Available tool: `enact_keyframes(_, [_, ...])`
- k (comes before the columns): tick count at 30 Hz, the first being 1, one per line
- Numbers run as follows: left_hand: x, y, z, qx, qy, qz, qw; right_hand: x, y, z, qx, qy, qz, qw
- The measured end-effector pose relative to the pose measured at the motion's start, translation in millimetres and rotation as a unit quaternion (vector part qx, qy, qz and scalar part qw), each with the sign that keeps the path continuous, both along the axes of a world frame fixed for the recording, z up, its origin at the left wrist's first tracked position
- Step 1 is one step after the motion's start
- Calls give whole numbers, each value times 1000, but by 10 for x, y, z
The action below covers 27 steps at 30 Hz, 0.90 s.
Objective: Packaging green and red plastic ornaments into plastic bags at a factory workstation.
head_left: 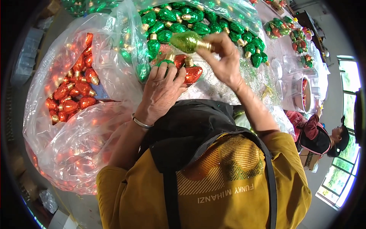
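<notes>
My right hand (225, 57) pinches the gold screw-style cap of a yellow-green bulb-shaped ornament (185, 42), raised above the table and tipped to the left. Lower and to the left, my left hand (164, 86) curls its fingers over a small cluster of glittery bulb ornaments. In that cluster a red bulb ornament (193, 74) shows beside the fingertips, and a green bulb ornament (166, 62) is mostly covered by them. Whether a clear container surrounds this cluster is hard to make out.
A large clear plastic bag (76, 141) of red bulb ornaments (70, 106) stands at left. Green bulb ornaments (177, 27) are heaped at the far side. Clear tubs (299, 95) and mixed ornament groups (280, 28) sit right. Another person (318, 133) is at far right.
</notes>
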<state>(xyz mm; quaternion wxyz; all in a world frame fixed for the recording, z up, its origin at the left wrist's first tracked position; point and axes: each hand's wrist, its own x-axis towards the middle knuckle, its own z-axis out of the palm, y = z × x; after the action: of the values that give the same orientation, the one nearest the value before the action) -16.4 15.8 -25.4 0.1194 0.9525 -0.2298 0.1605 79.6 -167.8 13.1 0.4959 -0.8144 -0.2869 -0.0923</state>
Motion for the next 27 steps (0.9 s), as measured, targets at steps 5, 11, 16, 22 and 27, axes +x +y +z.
enact_keyframes(5, [31,2,6,-4,4,-11,1000,-235,-100,-165,-51,-32,27,998])
enact_keyframes(11, [66,36,-59,-40,-10,-19,999,-207,-190,88,-264,-112,50,957])
enact_keyframes(16, [125,40,-56,4,-27,-34,999,-14,-40,0,-340,-208,20,917])
enact_keyframes(22, [192,67,42,-94,9,-69,993,194,-23,-74,-384,-244,98,885])
enact_keyframes(27, [409,45,174,-63,64,-49,995,313,-11,-12,-384,-280,119,872])
